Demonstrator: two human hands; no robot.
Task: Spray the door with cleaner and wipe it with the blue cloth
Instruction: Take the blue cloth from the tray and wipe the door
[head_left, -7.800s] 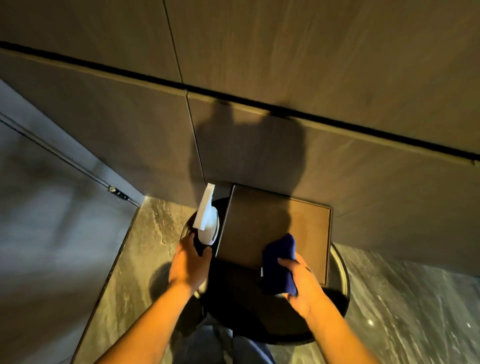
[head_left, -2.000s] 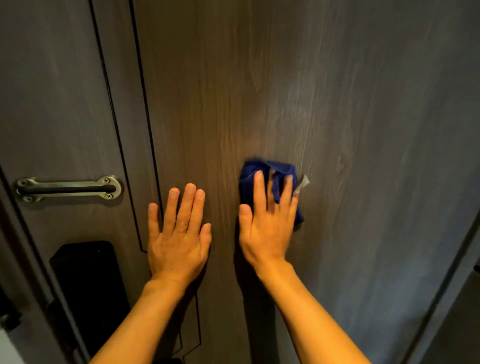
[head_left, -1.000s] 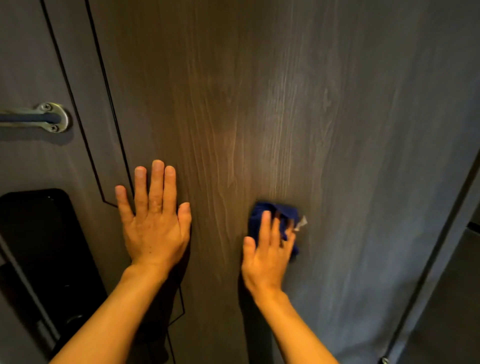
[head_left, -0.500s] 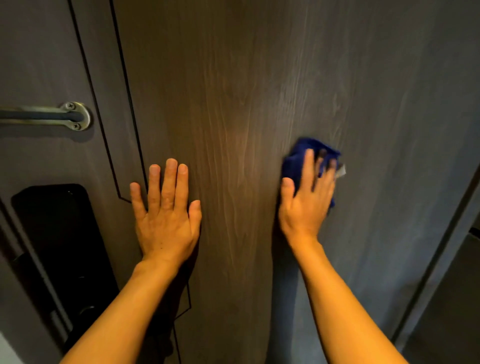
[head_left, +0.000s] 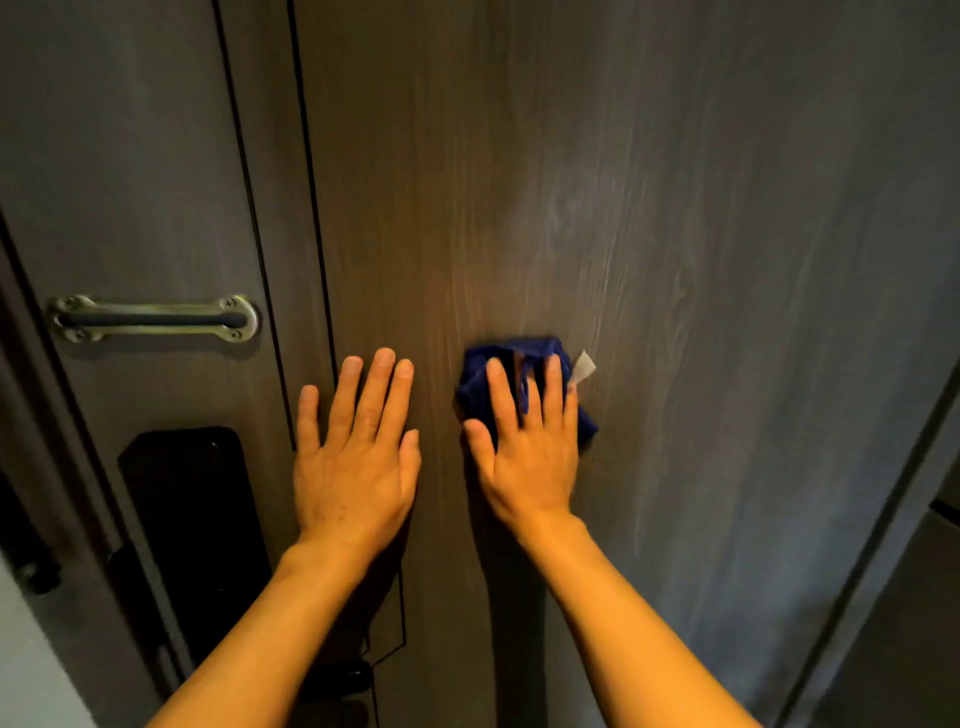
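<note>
Right hand (head_left: 527, 447) lies flat against the door (head_left: 675, 260), fingers spread and pressing the bunched blue cloth (head_left: 524, 358) to the wood; the cloth is pinned under the palm and fingers rather than closed in a fist, and it shows above the fingertips and past the little-finger side, with a small white tag (head_left: 583, 365) sticking out at its upper right edge. Left hand (head_left: 358, 457) rests open and flat on the same door, grasping nothing, just beside the right hand and apart from the cloth, its fingers pointing up. Taking the cloth as landmark: the two thin dark grooves (head_left: 311, 208) that run down the door lie to its left, beyond the left hand; farther left and a little higher sits a metal bar handle (head_left: 153, 318) lying level, fixed with screws at each end; below that handle, lower than the cloth, is a black rectangular panel (head_left: 192, 530) set on the door face. To the right of the cloth the wood grain runs bare and greyish up to the door's dark edge (head_left: 883, 519). Both forearms reach up from the bottom of the view, bare.
</note>
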